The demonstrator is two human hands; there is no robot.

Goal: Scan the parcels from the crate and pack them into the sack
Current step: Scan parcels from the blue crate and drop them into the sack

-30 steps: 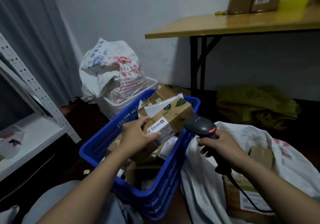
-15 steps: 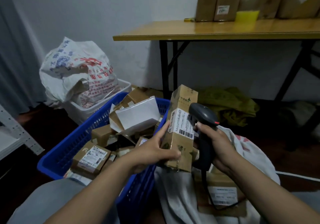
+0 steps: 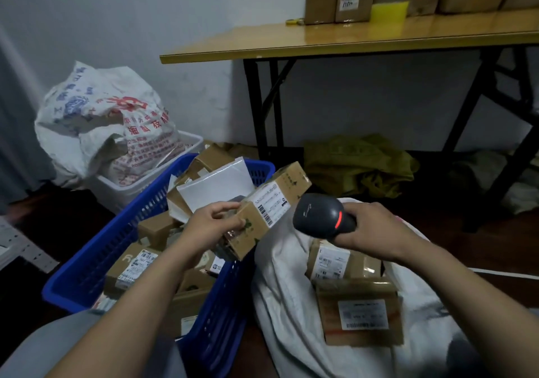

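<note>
1. Over the right rim of the blue crate [image 3: 116, 231], my left hand [image 3: 215, 221] grips a small brown parcel [image 3: 262, 226] by its near end, fingers curled round it. Its white label [image 3: 272, 202] faces up and to the right.
2. My right hand [image 3: 370, 229] is closed round the handle of the scanner [image 3: 323, 215]. The scanner's head sits just beside the parcel without touching it, and a red light glows on its side.
3. I judge the scanning step is in hand: the parcel is lifted off the pile and its barcode is presented, but it is not yet packed.
4. The white sack [image 3: 285, 290] lies just right of the crate, mouth open below my right hand, with two taped boxes [image 3: 358, 310] inside. Many parcels lie in the crate, so I reckon plenty is left.
5. Next I need the barcode square to the scanner head for a clean read. Then the parcel swings right, over the sack's mouth, and drops beside the boxes.
</note>
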